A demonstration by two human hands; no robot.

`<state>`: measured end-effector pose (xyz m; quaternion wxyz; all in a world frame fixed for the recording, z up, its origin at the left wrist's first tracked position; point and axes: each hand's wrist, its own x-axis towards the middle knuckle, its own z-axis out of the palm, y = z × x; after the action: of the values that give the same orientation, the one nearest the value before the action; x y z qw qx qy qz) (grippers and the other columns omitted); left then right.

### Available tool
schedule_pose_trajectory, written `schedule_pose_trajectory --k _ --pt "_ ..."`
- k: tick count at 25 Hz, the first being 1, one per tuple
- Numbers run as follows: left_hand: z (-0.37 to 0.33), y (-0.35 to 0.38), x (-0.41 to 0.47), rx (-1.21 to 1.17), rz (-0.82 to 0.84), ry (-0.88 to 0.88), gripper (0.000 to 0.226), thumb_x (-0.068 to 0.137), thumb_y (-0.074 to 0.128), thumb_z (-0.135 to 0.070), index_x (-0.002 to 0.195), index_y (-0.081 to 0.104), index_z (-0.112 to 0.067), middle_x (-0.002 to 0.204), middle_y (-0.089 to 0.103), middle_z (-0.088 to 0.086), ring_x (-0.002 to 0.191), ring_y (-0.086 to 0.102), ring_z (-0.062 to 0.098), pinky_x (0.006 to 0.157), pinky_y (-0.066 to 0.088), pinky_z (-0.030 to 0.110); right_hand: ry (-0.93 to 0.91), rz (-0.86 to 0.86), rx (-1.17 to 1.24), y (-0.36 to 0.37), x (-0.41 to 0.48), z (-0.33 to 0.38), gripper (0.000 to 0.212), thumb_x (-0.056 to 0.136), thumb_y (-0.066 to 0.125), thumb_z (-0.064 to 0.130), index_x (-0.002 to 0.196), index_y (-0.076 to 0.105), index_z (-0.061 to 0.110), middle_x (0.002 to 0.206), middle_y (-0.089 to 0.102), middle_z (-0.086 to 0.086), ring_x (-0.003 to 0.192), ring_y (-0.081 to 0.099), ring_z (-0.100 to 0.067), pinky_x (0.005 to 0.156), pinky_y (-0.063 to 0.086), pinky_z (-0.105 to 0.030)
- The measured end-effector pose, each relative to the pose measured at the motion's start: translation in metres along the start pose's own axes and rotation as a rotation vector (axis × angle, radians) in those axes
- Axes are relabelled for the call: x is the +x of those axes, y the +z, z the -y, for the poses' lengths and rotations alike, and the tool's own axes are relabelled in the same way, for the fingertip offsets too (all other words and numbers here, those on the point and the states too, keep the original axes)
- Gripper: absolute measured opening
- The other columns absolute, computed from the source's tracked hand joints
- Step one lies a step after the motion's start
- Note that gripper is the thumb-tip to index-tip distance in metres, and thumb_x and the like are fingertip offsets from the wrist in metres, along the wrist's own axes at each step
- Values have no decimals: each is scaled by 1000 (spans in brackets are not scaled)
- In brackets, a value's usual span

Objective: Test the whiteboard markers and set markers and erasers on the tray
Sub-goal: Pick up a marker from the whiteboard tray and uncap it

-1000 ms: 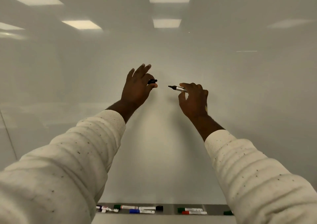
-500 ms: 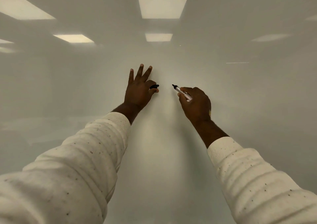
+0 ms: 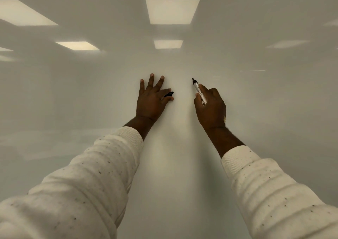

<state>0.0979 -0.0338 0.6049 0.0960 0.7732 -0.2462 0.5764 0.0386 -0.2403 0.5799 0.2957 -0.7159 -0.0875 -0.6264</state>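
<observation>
As right hand (image 3: 210, 108) grips marker (image 3: 198, 89), fingers (image 3: 205, 90) curled

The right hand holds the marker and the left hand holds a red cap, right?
No. The head view shows the cap in the left hand is black, not red. The right hand does hold the marker.

Whiteboard (image 3: 179, 165): left hand (image 3: 150, 101) before its centre-left, cap (image 3: 169, 94) pinched at the side nearer centre; right hand (image 3: 211, 108) before its centre-right, marker (image 3: 198, 90) in the fingers (image 3: 204, 89), tip pointing up the whiteboard.
</observation>
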Motion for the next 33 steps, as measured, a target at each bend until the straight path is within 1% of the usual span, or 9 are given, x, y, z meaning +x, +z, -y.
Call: schedule_pose_trajectory --k 5,9,12,15,17,20,24,27,33 --pt "0 -1 0 22 34 -8 38 95 51 -49 124 65 -27 153 38 4 148 17 29 119 8 56 -138 10 34 4 -16 8 28 81 65 19 108 72 17 81 62 -1 67 59 -19 58 50 -27" --pt "-1 -1 0 33 44 -13 38 95 53 -48 123 66 -27 152 39 4 148 18 30 119 7 56 -37 -14 43 -5 -30 4 26 73 66 21 98 75 21 80 66 2 69 63 -19 60 51 -27" --pt "-4 -4 1 33 64 -37 38 95 52 -48 123 66 -27 153 38 3 148 16 30 119 5 55 -86 60 6 -10 -42 3 23 72 67 22 92 76 22 75 64 3 65 62 -20 57 51 -28" --pt "-6 -7 0 23 90 -46 38 95 53 -47 124 65 -26 154 37 3 149 14 29 120 3 54 -4 83 -27 -15 -51 1 22 71 65 27 90 75 25 75 65 5 66 62 -19 58 49 -26" --pt "-7 -8 -3 35 108 -43 38 95 53 -47 124 65 -25 154 36 3 149 13 29 120 3 54 -12 197 -22 -17 -58 -2 23 69 65 33 87 76 24 79 70 6 70 66 -18 64 49 -24" --pt "-8 -9 -10 32 111 -35 37 94 54 -46 121 67 -25 154 37 4 148 14 31 119 5 56 -41 303 -1 -20 -66 -6 26 70 64 36 89 76 25 85 73 7 76 68 -16 68 45 -20" --pt "-8 -7 -24 19 116 1 35 94 53 -48 116 69 -26 154 36 5 149 14 30 118 6 58 -163 217 -12 -24 -66 -9 27 79 62 21 104 70 24 83 63 5 73 58 -19 67 44 -31" --pt "-8 -8 -37 -9 88 28 33 91 52 -50 110 71 -30 151 42 2 147 21 25 117 9 59 -156 122 -143 -22 -66 -17 31 84 61 21 114 67 25 90 64 6 84 57 -19 76 39 -36" --pt "-12 -5 -66 -16 40 47 35 87 53 -52 104 74 -30 123 65 -2 128 48 24 113 21 57 -116 139 -149 -16 -84 -27 28 87 60 19 112 68 29 98 65 12 95 55 -15 85 33 -38"
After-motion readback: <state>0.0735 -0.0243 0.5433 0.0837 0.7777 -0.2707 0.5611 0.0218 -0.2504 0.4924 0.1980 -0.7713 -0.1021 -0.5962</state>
